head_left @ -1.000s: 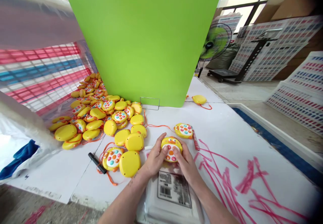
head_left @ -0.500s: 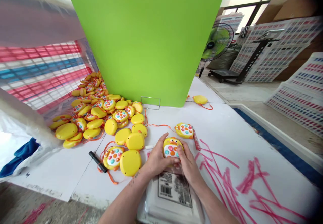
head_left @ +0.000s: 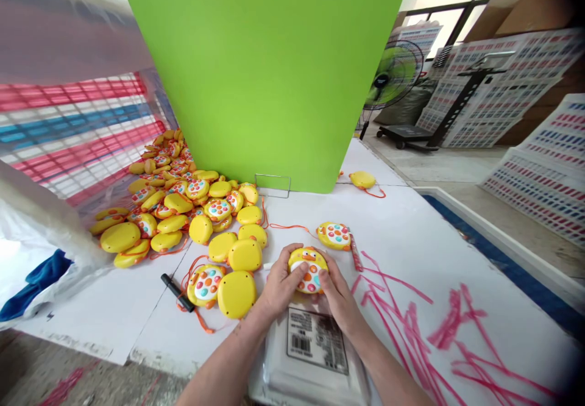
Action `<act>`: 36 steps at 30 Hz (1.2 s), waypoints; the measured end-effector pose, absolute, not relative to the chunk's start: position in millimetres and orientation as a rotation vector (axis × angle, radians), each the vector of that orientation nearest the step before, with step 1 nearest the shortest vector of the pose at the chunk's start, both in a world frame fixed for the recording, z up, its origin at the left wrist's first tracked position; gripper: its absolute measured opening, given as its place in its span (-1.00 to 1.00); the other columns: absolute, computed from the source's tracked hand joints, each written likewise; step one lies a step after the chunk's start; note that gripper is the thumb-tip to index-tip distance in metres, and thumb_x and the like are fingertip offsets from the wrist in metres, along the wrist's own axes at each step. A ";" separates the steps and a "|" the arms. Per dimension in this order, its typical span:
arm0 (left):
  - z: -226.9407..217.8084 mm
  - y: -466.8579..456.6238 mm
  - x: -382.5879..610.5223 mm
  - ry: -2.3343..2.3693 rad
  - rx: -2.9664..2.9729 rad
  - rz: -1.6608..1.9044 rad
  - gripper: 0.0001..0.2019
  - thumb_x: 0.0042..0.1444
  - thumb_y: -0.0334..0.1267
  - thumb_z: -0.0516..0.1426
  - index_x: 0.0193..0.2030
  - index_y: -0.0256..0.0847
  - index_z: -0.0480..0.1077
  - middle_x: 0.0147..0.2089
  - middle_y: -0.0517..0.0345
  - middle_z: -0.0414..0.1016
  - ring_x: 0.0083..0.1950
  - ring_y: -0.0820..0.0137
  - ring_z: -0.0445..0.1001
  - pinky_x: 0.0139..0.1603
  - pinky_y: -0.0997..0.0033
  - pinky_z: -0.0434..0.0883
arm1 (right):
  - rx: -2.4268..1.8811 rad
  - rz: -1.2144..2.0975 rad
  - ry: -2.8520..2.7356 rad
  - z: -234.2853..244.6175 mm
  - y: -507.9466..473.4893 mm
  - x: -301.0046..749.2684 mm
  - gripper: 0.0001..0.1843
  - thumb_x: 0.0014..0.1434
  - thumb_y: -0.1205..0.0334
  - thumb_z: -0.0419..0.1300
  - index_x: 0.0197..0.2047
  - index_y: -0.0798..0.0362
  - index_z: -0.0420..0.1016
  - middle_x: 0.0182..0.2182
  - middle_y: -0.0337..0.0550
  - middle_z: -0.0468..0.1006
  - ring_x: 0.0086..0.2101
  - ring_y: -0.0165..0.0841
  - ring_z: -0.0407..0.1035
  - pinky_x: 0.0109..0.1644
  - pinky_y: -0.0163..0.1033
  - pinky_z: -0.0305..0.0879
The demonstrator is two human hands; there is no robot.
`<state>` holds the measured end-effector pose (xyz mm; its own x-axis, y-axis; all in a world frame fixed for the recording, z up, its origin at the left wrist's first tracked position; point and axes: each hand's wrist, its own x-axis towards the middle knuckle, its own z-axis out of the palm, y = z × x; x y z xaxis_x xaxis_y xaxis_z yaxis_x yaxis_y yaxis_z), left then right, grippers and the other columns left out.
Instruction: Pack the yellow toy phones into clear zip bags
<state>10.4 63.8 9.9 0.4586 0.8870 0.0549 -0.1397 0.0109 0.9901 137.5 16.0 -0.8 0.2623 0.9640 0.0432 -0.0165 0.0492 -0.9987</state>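
Observation:
Between my two hands is a yellow duck-shaped button toy, its face and coloured buttons turned up toward me. My left hand grips its left side, the thumb lying over the buttons. On the right edge, my right hand holds it with the thumb at the lower buttons. Beneath the hands lies a clear plastic package with a printed barcode label. Just beyond the hands, another duck toy rests face up, with an orange cord and a red-and-white strip beside it.
A large heap of the same toys spreads over the left of the white table. A black marker lies at front left. Behind stands a tall green board by a wire stand. Pink strokes mark the right side.
The held toy has shifted slightly left and turned a little. My left thumb has moved up onto its buttons, and my right fingers have slid off its front toward the edge.

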 end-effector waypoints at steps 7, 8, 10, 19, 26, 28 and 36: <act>-1.1 70.1 11.3 0.662 1.178 0.945 -0.54 0.13 0.00 0.12 0.11 -0.16 0.25 -0.04 0.09 0.42 -0.12 0.34 0.43 -0.11 0.40 0.40 | -1.244 0.913 -1.064 -6.7 19.2 141.7 -0.49 0.18 -0.13 0.08 0.11 -0.04 0.30 0.04 -0.10 0.43 0.00 -0.19 0.35 0.04 -0.12 0.34; -2.8 70.8 11.3 0.654 1.173 0.947 -0.55 0.13 -0.01 0.13 0.09 -0.17 0.26 -0.05 0.10 0.42 -0.13 0.35 0.43 -0.12 0.40 0.40 | -1.237 0.907 -1.060 -7.6 19.4 141.9 -0.50 0.17 -0.13 0.10 0.09 -0.04 0.31 0.02 -0.11 0.44 -0.02 -0.19 0.35 0.03 -0.12 0.35; -5.3 71.5 11.5 0.656 1.183 0.956 -0.57 0.12 -0.01 0.14 0.06 -0.18 0.27 -0.07 0.11 0.43 -0.15 0.36 0.43 -0.14 0.41 0.40 | -1.231 0.911 -1.047 -8.3 19.4 141.9 -0.50 0.15 -0.13 0.13 0.07 -0.04 0.33 0.00 -0.12 0.46 -0.04 -0.19 0.37 0.00 -0.13 0.37; 20.6 72.1 -0.7 1.163 1.942 0.977 -0.62 0.26 -0.17 -0.03 0.18 -0.19 0.22 0.10 -0.05 0.39 0.11 0.22 0.35 0.15 0.13 0.29 | -1.286 0.801 -0.932 -8.4 21.6 145.3 -0.48 0.17 -0.11 0.10 0.10 0.01 0.31 0.03 -0.03 0.44 -0.02 -0.15 0.36 -0.04 -0.10 0.39; 26.6 79.9 -38.4 2.098 2.384 0.542 -0.27 0.05 -0.23 0.19 0.35 -0.12 -0.02 0.39 -0.18 -0.06 0.36 -0.19 -0.12 0.16 -0.42 -0.02 | -1.329 0.492 -0.981 -17.1 20.3 149.9 -0.38 0.20 0.00 0.09 0.28 -0.05 0.10 0.07 0.00 0.39 -0.12 -0.22 0.40 -0.10 -0.10 0.41; 24.4 84.0 -46.4 2.131 2.372 0.428 -0.29 0.03 -0.24 0.19 0.32 -0.16 0.04 0.32 -0.21 0.10 0.29 -0.17 0.04 0.11 -0.34 0.11 | -1.315 0.493 -1.062 -18.4 20.3 146.4 -0.48 0.19 0.03 0.11 0.18 -0.02 0.25 -0.02 -0.01 0.45 -0.20 -0.25 0.43 -0.15 -0.13 0.43; 37.6 82.1 -25.2 1.624 2.304 0.994 -0.42 0.03 -0.28 0.18 0.22 -0.13 0.15 0.13 -0.05 0.22 0.16 0.10 0.20 0.16 -0.01 0.23 | -1.267 0.859 -1.292 -6.8 17.1 138.9 -0.65 0.25 0.04 0.05 0.04 -0.06 0.41 -0.28 -0.13 0.59 -0.28 -0.23 0.51 -0.24 -0.18 0.48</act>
<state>-25.2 82.1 37.6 0.1932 0.8832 0.4273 0.7820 -0.4017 0.4766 138.9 17.1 -6.8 0.1482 0.9684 0.2006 0.1896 0.1713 -0.9668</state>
